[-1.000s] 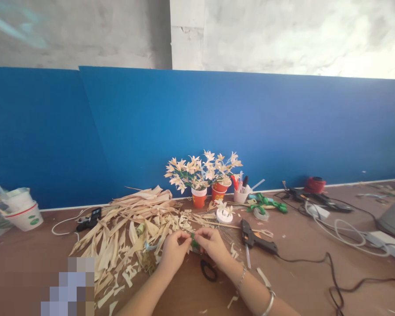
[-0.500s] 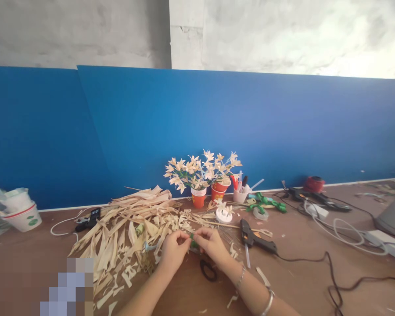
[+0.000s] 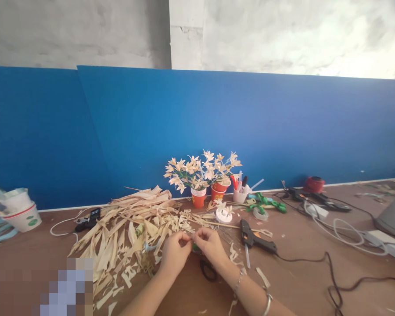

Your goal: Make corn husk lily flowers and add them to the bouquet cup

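My left hand (image 3: 176, 252) and my right hand (image 3: 209, 245) meet fingertip to fingertip above the front middle of the table, each closed in a pinch. What sits between the fingertips is too small to make out. A small green piece (image 3: 196, 248) shows just under the fingers, partly hidden by my right hand. Black scissor handles (image 3: 208, 270) lie below my right hand, with the blades hidden. Beside my left hand spreads a heap of dry, pale husk strips (image 3: 118, 232). A black glue gun (image 3: 256, 239) rests to the right of my right hand.
Pale artificial flowers (image 3: 192, 169) stand in red-and-white paper cups (image 3: 198, 199) at the back. Nearby are a cup of pens (image 3: 239, 194), a white lid with blossoms (image 3: 224, 216) and green stems (image 3: 266, 202). Cables and a power strip (image 3: 388, 245) lie right; a paper cup (image 3: 23, 217) stands left.
The green piece that showed between the fingertips now shows lower, under them. Both hands stay close together in nearly the same spot, with fingers slightly shifted.
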Motion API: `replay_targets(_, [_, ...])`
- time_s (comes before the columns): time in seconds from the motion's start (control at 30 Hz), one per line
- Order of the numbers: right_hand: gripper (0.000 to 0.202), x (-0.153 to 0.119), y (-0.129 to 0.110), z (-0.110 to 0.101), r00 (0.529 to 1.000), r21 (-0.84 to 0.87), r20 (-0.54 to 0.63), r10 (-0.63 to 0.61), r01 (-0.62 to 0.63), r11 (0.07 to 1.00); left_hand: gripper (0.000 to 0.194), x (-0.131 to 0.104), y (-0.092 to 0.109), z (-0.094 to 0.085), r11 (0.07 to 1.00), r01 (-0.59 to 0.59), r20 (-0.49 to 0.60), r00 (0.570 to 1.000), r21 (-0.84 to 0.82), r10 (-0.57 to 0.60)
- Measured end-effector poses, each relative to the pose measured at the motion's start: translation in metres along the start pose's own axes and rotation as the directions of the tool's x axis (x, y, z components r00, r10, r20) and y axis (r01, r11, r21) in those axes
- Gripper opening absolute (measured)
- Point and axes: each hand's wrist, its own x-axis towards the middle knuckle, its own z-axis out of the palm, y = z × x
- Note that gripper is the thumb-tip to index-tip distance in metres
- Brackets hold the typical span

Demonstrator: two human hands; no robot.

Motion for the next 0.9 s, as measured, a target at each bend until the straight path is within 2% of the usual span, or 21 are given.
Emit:
replay_targets(0.53, [0.014,0.0008,0.0002,0.0014,1.000,0.020,-0.011,0.025,-0.025,0.999,0.013,-0.0011,-0.0009,0.0015,0.995,0.077,0.046,0.996,-0.057,-0.075])
replay_targets(0.67, [0.018,0.0006,0.0005,-0.0007,1.000,0.027,0.001,0.024,-0.024,0.999,0.014,-0.0006,0.0013,0.0007,0.994,0.084,0.039,0.996,-0.074,-0.082])
replay_targets(0.8, [0.030,-0.0004,0.0010,-0.0034,0.995,0.038,0.077,0.063,-0.066,0.997,0.013,0.0024,0.0025,-0.0015,0.990,0.095,0.047,0.995,-0.108,-0.090])
replay_targets(0.9, [0.037,-0.0015,0.0008,-0.0041,0.994,0.043,0.073,0.081,-0.084,0.996,0.019,0.0045,0.0021,-0.0030,0.983,0.122,0.070,0.991,-0.135,-0.114])
